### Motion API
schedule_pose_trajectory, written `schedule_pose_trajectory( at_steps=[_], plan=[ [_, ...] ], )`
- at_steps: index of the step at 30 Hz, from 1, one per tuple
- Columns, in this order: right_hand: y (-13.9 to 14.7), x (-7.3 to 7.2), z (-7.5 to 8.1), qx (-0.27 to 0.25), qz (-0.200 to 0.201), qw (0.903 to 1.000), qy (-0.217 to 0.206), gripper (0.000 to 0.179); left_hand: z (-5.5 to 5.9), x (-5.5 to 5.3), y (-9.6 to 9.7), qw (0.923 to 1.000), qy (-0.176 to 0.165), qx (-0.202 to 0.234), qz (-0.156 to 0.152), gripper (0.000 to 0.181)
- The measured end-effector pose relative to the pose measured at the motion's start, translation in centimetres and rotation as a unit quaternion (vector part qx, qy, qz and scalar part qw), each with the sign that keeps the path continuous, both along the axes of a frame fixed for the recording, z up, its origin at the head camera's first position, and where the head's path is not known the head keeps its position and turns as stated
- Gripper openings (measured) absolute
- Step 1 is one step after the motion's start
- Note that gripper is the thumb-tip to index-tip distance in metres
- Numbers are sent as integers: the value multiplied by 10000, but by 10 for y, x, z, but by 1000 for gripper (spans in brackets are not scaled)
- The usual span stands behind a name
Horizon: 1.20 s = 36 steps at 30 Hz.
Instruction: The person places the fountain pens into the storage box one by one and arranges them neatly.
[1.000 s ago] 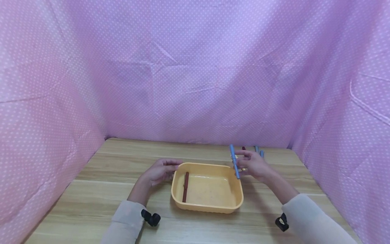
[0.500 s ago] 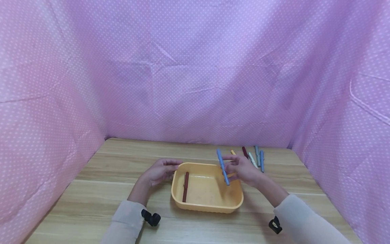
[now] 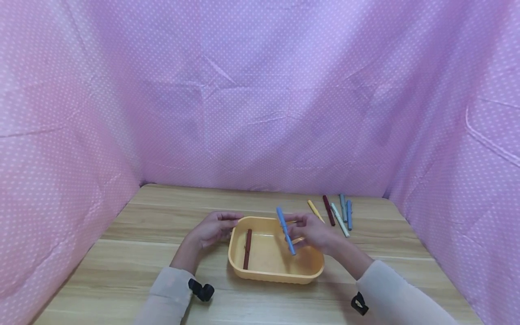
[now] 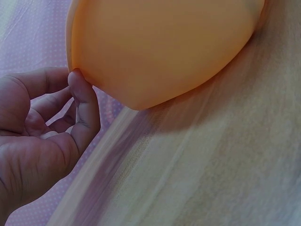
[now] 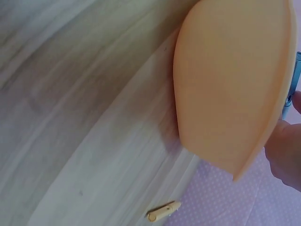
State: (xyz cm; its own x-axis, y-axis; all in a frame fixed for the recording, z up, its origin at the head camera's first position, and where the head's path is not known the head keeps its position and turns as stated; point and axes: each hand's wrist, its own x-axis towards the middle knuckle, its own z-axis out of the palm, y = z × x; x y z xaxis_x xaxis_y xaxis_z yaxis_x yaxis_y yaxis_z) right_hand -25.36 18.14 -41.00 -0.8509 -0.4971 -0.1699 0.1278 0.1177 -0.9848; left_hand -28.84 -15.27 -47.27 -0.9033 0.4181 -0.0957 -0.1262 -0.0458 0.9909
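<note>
In the head view, my left hand (image 3: 213, 229) pinches the far left corner of a yellow plastic basin (image 3: 276, 276); the left wrist view shows thumb and forefinger meeting at its rim. My right hand (image 3: 313, 232) holds a blue pen (image 3: 286, 231) by its middle, tilted, above the right half of the basin. In the right wrist view the basin wall covers most of that hand, and part of the pen (image 5: 295, 75) shows past the rim. A dark red pen (image 3: 247, 249) lies inside the basin along its left side.
On the wooden table (image 3: 122, 262), behind and right of the basin, lie several pens: a yellow one (image 3: 314, 210), a dark red one (image 3: 328, 210), a pale green one (image 3: 340, 220), a grey-blue one (image 3: 343, 207) and a blue one (image 3: 349, 215). Pink dotted cloth (image 3: 260, 113) hangs around the table.
My right hand has carried the blue pen leftward and down, from the basin's right rim to over its inside. The pens behind it have come into view. My left hand has stayed put.
</note>
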Motion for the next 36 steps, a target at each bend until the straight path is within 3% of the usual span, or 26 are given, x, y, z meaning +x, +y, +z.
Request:
schedule_pose_trajectory(
  at_steps=[24,36],
  plan=[
    [-42,14,-22,-60,308,9985,-457,50,2,0,0,9999,28,131,-25,39],
    [-59,15,-33,126,153,9982,-560,46,3,-2,-1,9998,5,179,-92,38]
  ],
)
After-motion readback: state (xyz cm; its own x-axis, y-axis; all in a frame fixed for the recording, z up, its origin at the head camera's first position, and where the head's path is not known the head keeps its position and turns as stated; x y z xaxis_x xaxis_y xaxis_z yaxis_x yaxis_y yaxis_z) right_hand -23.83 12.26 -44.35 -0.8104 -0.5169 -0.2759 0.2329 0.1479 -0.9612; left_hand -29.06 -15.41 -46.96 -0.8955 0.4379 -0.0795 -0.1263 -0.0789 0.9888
